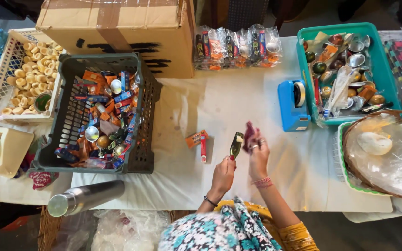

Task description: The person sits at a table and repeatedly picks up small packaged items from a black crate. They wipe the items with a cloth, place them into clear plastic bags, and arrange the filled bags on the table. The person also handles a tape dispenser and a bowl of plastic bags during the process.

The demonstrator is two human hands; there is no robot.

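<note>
Starting at nine o'clock, a white basket [5, 88] holds pale round pieces, and beside it a dark green crate [145, 116] is heaped with small packets and metal cups. A steel flask [85, 197] lies at seven o'clock below the crate. Near centre, an orange packet [196, 138] and a red stick [203, 148] rest on the white cloth [210, 102]. Just right, the left hand [223, 175] pinches a small dark green bottle [236, 144], fingers closed round its lower end. The right hand [258, 155] touches the bottle's top, fingers curled on a dark red scrap [249, 132]. A blue tape dispenser [293, 106] and a teal tray [382, 69] sit at two o'clock.
</note>
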